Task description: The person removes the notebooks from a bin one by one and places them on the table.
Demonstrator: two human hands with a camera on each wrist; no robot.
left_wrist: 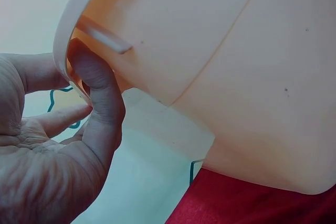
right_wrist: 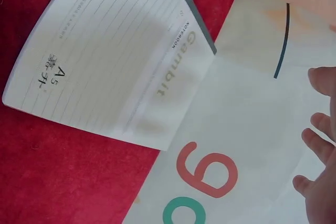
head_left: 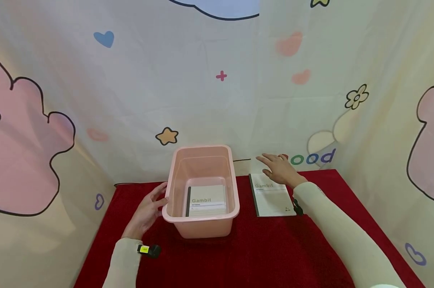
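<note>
A pink plastic basin point(head_left: 204, 230) stands on a red cloth, and inside it lies a Gambit notebook point(head_left: 206, 200) with a dark spine. My left hand point(head_left: 146, 210) grips the basin's left rim; the left wrist view shows the thumb point(left_wrist: 97, 77) bent against the rim's underside. Right of the basin, a second Gambit notebook point(head_left: 274, 202) lies flat on the cloth. My right hand point(head_left: 281, 170) hovers over that notebook's far right part, fingers spread and holding nothing. In the right wrist view its fingertips point(right_wrist: 317, 140) are apart from the notebook point(right_wrist: 115, 61).
The red cloth point(head_left: 267, 248) covers the table in front of and around the basin. A pale printed curtain point(head_left: 202, 108) hangs right behind the table's far edge and along both sides. A black band with a yellow tag point(head_left: 144, 249) is on the left wrist.
</note>
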